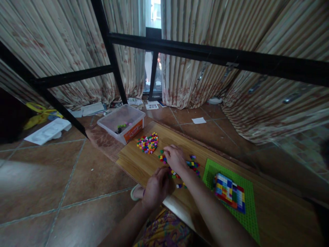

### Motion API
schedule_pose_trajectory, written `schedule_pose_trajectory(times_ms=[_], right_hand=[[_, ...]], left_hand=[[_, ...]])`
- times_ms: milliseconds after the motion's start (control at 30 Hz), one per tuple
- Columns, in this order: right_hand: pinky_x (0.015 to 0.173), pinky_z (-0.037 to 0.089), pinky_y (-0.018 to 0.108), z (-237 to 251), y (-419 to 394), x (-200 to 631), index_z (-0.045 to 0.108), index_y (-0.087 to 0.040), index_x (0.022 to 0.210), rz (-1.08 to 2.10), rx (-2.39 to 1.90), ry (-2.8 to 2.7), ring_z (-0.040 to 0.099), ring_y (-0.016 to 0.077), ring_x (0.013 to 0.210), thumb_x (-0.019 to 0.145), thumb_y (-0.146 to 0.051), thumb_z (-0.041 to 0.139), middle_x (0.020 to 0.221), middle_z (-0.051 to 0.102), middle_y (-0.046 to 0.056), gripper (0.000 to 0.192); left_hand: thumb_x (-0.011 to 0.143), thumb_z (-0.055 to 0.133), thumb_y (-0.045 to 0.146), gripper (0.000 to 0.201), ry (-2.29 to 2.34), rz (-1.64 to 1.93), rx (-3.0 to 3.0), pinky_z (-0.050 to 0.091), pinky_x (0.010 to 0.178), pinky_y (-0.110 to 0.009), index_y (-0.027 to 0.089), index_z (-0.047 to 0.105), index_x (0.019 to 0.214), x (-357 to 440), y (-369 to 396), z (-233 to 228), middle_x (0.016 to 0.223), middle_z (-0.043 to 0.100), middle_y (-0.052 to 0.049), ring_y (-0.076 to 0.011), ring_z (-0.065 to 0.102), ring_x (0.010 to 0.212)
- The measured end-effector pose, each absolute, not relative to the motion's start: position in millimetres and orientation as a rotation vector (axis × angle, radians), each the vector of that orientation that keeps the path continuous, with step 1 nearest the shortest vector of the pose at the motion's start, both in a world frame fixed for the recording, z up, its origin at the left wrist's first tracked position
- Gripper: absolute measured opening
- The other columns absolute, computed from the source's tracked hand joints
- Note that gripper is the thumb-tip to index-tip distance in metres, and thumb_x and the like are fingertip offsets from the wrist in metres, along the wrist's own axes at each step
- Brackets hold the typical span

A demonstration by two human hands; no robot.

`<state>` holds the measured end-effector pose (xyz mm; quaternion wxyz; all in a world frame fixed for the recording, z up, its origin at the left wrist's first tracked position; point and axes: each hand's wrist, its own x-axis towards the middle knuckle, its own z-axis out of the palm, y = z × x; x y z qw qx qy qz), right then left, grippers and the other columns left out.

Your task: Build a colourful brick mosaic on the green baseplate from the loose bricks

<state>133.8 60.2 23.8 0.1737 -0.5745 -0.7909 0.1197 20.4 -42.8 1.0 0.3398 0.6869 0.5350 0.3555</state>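
Long light wooden board (144,164) runs near-left to far-right under both hands; flat green studded baseplate (248,212) with its multicoloured brick patch (229,195) lies right of the right forearm, well apart from the hands. Right hand (175,157), palm down with fingers curled, rests on the loose small coloured bricks (192,165), the nearer hand to them; that scatter strings left-right along the board, no single pointing direction. Left hand (156,187) is loosely closed at the near edge, contents not visible; the dense heap of bricks (148,142) sits just beyond-left of the right hand.

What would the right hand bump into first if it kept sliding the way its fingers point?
Probably the heap of small colourful bricks on the wooden board. The right hand points up-left toward it; beyond sits the clear plastic box.
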Motion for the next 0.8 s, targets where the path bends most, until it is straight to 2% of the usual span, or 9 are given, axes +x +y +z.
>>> schedule_pose_trajectory(times_ms=[200,500,667,800], right_hand=[[0.085,0.036,0.040,19,64,110,0.068,-0.018,0.090,0.141,-1.761,-2.314,0.053,0.0270,0.098,0.087,-0.034,0.057,0.094,0.067,0.010,0.019],[0.088,0.037,0.036,29,57,104,0.062,-0.019,0.089,0.196,-1.691,-2.216,0.054,0.0228,0.097,0.089,-0.026,0.056,0.093,0.066,0.008,0.010],[0.078,0.043,0.025,47,7,115,0.058,-0.020,0.096,0.487,-1.463,-1.927,0.060,0.0147,0.086,0.094,-0.023,0.046,0.088,0.066,0.002,0.012],[0.076,0.046,0.022,43,-57,140,0.060,-0.023,0.094,0.728,-1.380,-1.712,0.062,0.0125,0.084,0.088,-0.020,0.054,0.089,0.066,-0.001,0.008]], left_hand=[[0.077,0.047,0.008,0.032,1.411,0.900,1.773,0.049,0.083,-0.029,0.020,0.059,0.104,20,-43,0,0.100,0.062,-0.007,-0.0173,0.059,0.092],[0.078,0.051,0.019,0.014,1.446,0.908,1.836,0.049,0.070,-0.026,0.019,0.059,0.089,18,-39,-6,0.087,0.062,-0.005,-0.0155,0.060,0.077],[0.077,0.051,0.023,0.018,1.451,0.887,1.884,0.049,0.070,-0.027,0.018,0.058,0.093,16,-36,-5,0.088,0.063,-0.007,-0.0183,0.063,0.080],[0.079,0.049,0.024,0.023,1.477,0.884,1.944,0.051,0.074,-0.029,0.019,0.060,0.098,15,-36,-3,0.094,0.066,-0.007,-0.0193,0.064,0.086]])
